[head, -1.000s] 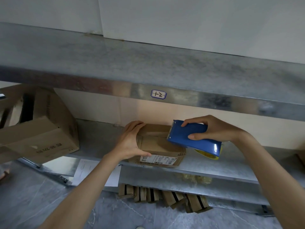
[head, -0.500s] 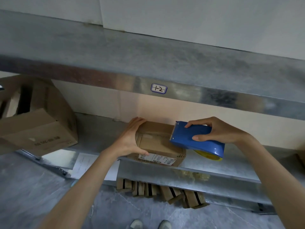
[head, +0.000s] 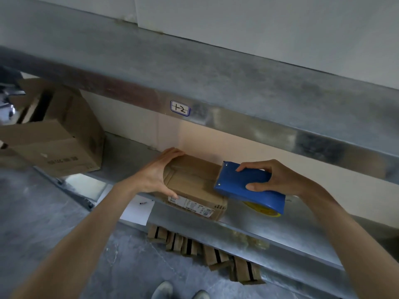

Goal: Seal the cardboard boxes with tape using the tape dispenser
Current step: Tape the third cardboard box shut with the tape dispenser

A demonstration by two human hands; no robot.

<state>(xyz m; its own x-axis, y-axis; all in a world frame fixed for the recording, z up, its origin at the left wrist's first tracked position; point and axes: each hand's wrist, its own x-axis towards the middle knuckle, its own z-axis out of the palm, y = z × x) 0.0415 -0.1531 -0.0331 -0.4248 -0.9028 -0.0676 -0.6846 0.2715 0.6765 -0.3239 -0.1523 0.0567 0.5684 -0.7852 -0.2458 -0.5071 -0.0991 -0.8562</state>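
Observation:
A small brown cardboard box (head: 192, 182) with a white label on its near side lies on the metal shelf (head: 237, 225). My left hand (head: 155, 173) grips its left end, thumb on the near side and fingers over the far edge. My right hand (head: 274, 175) holds the blue tape dispenser (head: 248, 186) from above, its front edge resting on the right part of the box top. A yellow tape roll (head: 261, 209) shows under the dispenser.
A large open cardboard box (head: 54, 143) stands on the shelf at the left. Above runs another metal shelf with a label "1-2" (head: 180, 108). Several small flat cartons (head: 207, 253) lie on the floor under the shelf. A white sheet (head: 138, 210) lies below; shoes (head: 179, 291) show at the bottom.
The dispenser has slid slightly right along the box top with my right hand. My left hand keeps its grip on the box's left end. The camera has tilted down a little.

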